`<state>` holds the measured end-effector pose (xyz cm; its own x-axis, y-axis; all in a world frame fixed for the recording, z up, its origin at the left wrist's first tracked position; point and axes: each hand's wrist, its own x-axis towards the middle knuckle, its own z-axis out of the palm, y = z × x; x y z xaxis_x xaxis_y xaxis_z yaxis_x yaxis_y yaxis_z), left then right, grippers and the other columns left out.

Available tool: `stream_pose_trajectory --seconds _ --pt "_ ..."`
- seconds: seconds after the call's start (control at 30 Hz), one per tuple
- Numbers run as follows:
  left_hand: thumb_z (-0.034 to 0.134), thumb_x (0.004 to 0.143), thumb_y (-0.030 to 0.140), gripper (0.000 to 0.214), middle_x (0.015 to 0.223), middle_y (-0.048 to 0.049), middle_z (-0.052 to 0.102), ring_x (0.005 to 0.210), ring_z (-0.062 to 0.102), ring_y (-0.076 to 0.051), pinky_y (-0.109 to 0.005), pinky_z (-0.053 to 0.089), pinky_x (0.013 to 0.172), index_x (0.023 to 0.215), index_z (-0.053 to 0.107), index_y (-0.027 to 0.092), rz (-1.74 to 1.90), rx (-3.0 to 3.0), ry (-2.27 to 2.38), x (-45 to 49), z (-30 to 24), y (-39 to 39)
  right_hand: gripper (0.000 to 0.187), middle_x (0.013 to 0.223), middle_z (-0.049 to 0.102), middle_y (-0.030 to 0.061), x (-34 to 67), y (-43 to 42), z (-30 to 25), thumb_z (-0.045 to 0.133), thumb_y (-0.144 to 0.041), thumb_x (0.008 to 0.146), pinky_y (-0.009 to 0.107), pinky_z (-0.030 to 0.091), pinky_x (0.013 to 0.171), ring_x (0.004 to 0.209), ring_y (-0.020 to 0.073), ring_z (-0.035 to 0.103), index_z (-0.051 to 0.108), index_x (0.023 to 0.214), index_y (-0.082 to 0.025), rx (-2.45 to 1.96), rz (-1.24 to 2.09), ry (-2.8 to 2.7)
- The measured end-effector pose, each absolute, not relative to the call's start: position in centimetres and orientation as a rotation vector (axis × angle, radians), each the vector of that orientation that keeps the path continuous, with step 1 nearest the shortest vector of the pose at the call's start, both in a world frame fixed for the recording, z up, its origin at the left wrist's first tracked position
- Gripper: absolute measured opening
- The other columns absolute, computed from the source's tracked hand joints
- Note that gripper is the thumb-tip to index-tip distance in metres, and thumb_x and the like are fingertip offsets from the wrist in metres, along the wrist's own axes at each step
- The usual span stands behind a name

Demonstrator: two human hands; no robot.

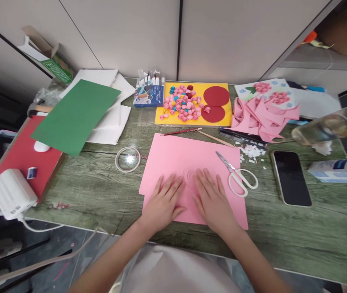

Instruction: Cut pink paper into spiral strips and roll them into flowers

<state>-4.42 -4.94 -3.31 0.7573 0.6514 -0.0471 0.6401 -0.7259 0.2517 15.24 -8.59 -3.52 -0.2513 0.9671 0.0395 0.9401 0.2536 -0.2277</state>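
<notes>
Flat hands [188, 199] press smooth (pink) paper [176, 158].

On my feed, white-handled scissors [238, 175] lie near a dark phone [291, 177] on the green desk [100, 191]. A roll of clear tape [127, 159] sits left; a green sheet [77, 114], marker box [149, 94] and yellow board [193, 103] of paper beads lie behind.

green wood-grain table [106, 191], pink paper sheet [188, 162], white scissors [238, 175], tape roll [127, 159], black phone [291, 177], green card [75, 114], yellow board [193, 105]
</notes>
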Motion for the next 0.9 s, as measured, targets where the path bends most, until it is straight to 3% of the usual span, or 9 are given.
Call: stream_pose_trajectory --seconds 0.13,0.63,0.9 --pt "0.035 0.091 0.049 0.064 0.149 -0.0081 0.033 0.141 0.02 -0.028 -0.054 0.012 0.115 0.144 0.026 0.014 0.074 2.718 0.992 -4.7 -3.3 -4.5 0.054 0.149 0.032 0.0109 15.8 -8.9 -4.3 0.039 -0.032 0.095 0.057 0.016 0.112 0.139 0.029 0.026 0.031 0.143 -0.009 -1.753 0.257 -2.466" --pt "0.042 0.09 0.043 0.056 0.142 -0.0102 0.045 0.137 0.031 -0.027 -0.052 0.017 0.115 0.139 0.038 0.014 0.144 2.729 0.955 -6.0 -2.8 -4.0 0.055 0.15 0.031 0.0117 15.7 -8.2 -4.5 0.04 -0.038 0.094 0.061 0.013 0.11 0.139 0.031 0.023 0.034 0.142 -0.012 -1.775 0.241 -2.447" --pt "0.042 0.09 0.042 0.052 0.144 -0.0082 0.043 0.137 0.031 -0.027 -0.052 0.017 0.115 0.134 0.044 0.015 0.126 2.732 0.927 -6.0 -2.7 -4.2 0.055 0.151 0.029 0.013 15.8 -8.0 -4.2 0.04 -0.038 0.094 0.058 0.013 0.111 0.14 0.0315 0.022 0.036 0.141 -0.01 -1.807 0.201 -2.405"
